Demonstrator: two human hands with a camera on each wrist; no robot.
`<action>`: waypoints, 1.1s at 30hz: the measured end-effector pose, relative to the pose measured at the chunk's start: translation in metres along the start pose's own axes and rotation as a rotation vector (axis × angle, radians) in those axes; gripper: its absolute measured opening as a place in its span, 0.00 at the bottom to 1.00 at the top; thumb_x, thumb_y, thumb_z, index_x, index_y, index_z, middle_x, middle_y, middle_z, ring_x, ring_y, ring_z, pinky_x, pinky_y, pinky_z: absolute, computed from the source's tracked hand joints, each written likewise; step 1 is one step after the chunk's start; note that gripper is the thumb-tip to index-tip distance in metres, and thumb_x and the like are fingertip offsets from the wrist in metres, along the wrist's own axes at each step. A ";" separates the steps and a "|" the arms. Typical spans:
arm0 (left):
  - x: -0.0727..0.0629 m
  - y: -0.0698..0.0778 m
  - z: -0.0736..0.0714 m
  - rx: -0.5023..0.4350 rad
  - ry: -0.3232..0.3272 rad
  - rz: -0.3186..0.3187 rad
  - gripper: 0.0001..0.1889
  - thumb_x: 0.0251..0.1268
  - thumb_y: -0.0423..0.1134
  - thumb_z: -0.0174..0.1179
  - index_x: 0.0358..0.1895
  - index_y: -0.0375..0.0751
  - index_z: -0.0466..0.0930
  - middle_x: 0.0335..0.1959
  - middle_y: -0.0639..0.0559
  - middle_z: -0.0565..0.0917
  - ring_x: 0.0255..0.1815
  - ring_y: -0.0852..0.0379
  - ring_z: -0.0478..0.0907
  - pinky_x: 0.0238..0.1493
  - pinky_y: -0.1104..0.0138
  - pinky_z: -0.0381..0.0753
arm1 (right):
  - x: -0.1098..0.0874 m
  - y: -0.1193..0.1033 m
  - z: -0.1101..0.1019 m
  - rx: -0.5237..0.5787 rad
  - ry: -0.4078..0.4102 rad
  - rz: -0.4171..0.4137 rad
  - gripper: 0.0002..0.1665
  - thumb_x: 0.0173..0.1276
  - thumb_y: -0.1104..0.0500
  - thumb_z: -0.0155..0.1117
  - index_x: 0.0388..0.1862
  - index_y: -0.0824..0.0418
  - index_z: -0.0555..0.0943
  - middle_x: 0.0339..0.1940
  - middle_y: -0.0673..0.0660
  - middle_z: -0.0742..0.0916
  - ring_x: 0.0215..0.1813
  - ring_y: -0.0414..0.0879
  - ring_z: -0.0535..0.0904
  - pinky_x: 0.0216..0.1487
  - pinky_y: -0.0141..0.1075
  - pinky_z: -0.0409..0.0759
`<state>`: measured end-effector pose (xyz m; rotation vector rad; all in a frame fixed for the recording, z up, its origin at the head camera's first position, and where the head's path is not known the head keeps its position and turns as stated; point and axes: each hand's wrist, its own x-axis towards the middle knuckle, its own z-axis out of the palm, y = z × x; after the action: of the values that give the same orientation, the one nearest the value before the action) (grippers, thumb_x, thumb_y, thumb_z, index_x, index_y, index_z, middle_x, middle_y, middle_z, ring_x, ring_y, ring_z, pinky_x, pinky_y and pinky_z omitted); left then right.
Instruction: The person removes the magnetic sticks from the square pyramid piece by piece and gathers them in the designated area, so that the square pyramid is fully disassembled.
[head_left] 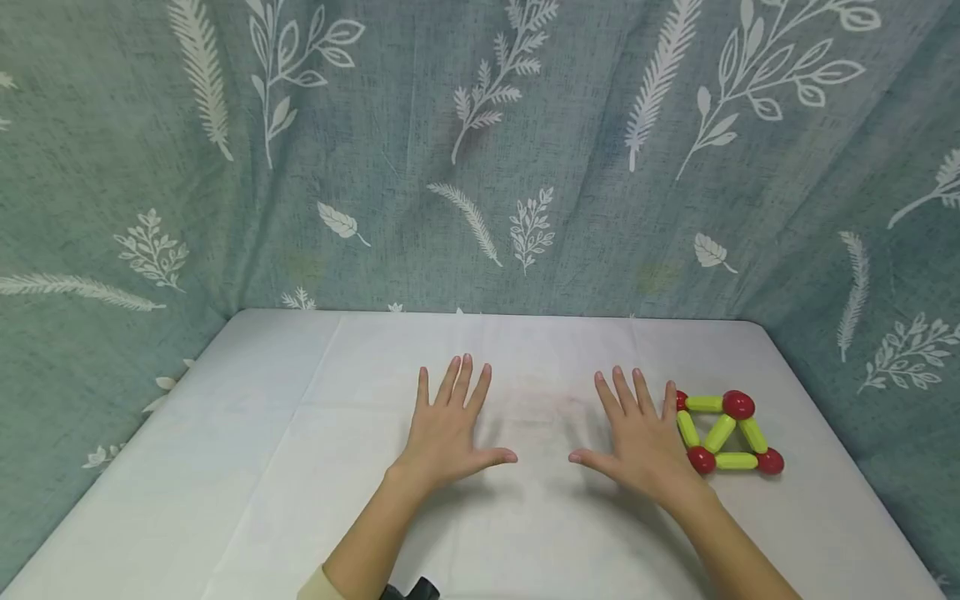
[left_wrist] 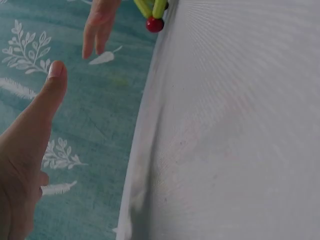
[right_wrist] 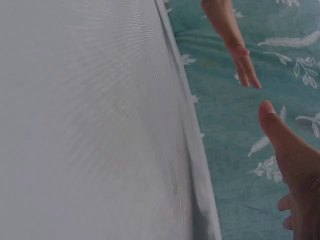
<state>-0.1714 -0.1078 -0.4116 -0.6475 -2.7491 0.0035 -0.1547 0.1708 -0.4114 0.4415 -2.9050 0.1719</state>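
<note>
Both hands hover over the white table with fingers spread and palms down, holding nothing. In the head view my left hand (head_left: 444, 437) is left of the middle, its thumb pointing right. My right hand (head_left: 647, 446) is to the right, its thumb pointing left toward the other. Just right of that hand lies a flat figure of yellow-green rods (head_left: 720, 433) joined by red balls (head_left: 738, 405); the right hand's fingers partly hide its upper left ball. The left wrist view shows a corner of this figure, with one red ball (left_wrist: 154, 24), at the top.
The white-covered table (head_left: 285, 467) has its far edge against a blue-green curtain (head_left: 405, 150) with pale leaf prints, which also hangs along both sides. A black object (head_left: 422, 589) is partly visible at the bottom edge of the head view.
</note>
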 end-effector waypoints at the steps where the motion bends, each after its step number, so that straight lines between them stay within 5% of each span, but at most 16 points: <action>1: 0.001 0.000 0.000 -0.007 0.000 -0.001 0.60 0.44 0.84 0.41 0.76 0.45 0.43 0.76 0.40 0.47 0.77 0.46 0.41 0.69 0.38 0.35 | -0.001 0.002 0.000 0.003 -0.002 0.005 0.64 0.49 0.22 0.58 0.75 0.60 0.55 0.74 0.66 0.59 0.74 0.67 0.47 0.65 0.69 0.30; 19: 0.017 0.019 0.005 -0.044 -0.051 0.004 0.61 0.45 0.83 0.43 0.76 0.45 0.40 0.76 0.41 0.45 0.77 0.47 0.39 0.69 0.39 0.34 | -0.016 0.046 -0.014 -0.063 0.039 0.054 0.65 0.50 0.20 0.53 0.75 0.60 0.54 0.73 0.69 0.60 0.74 0.70 0.45 0.64 0.69 0.26; 33: 0.038 0.049 0.004 -0.102 -0.124 0.054 0.61 0.44 0.83 0.43 0.76 0.48 0.37 0.77 0.43 0.43 0.77 0.48 0.39 0.70 0.39 0.34 | -0.038 0.081 -0.024 0.016 0.124 0.133 0.65 0.53 0.26 0.59 0.76 0.62 0.47 0.74 0.72 0.55 0.75 0.67 0.40 0.62 0.70 0.22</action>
<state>-0.1835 -0.0475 -0.4072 -0.7725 -2.8650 -0.0884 -0.1395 0.2615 -0.4029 0.2313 -2.8127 0.2340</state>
